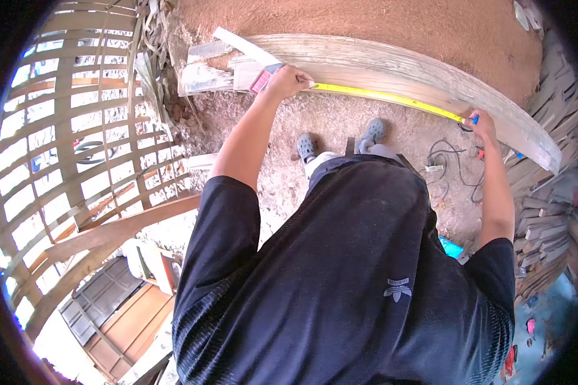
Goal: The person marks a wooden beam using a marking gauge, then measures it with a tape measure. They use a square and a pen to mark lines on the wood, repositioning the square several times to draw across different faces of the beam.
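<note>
A yellow tape measure (388,97) is stretched along the near edge of a long weathered wooden plank (392,67). My left hand (289,81) is closed, its fingers pinching the tape's left end while a red and grey square tool with a pale blade (247,46) lies under or within the same hand. My right hand (479,123) is closed at the tape's other end, where something blue shows between the fingers. Whether that hand holds the tape's case or a blue marker as well is too small to tell.
Sawdust (379,19) covers the ground beyond the plank. Black cables (453,157) lie on the dirt floor right of my feet. Stacked wood pieces (546,224) stand at the right. A slatted bamboo wall (64,96) and a wooden beam (122,229) are at the left.
</note>
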